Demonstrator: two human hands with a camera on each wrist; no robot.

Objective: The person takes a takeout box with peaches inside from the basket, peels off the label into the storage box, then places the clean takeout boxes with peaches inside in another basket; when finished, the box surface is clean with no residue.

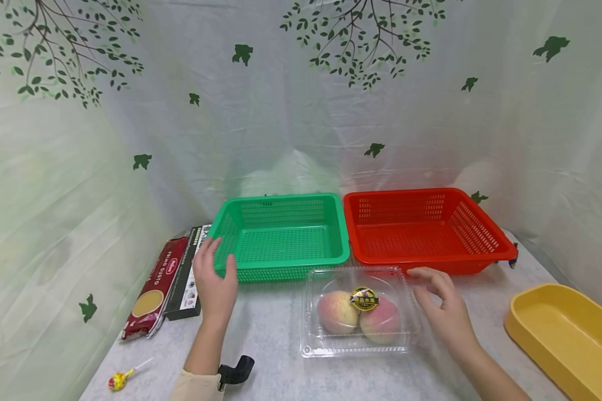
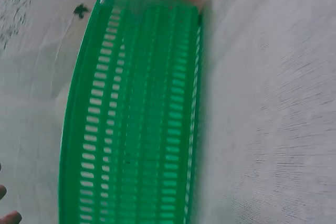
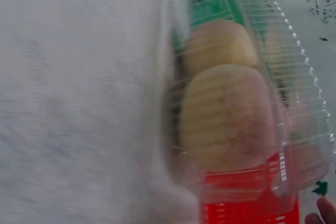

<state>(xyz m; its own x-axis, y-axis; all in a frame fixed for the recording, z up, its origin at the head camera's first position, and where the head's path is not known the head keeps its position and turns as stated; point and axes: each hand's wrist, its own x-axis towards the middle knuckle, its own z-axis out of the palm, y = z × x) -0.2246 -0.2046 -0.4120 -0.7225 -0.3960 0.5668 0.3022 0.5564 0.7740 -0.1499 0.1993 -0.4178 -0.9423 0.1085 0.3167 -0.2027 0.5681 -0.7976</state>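
A clear plastic clamshell box with two peaches inside sits on the table before the baskets. A black-and-gold label marks its lid. My right hand is at the box's right side, fingers loosely bent and fingertips near its back right corner. In the right wrist view those fingertips show apart from the box. On the other side, my left hand is raised with fingers spread, overlapping the front left corner of the green basket; nothing is in it. Only its fingertips appear in the left wrist view.
A red basket stands right of the green one. At the left lie a dark red packet and a black box, with a wrapped lollipop nearer me. A yellow tray is at the right edge.
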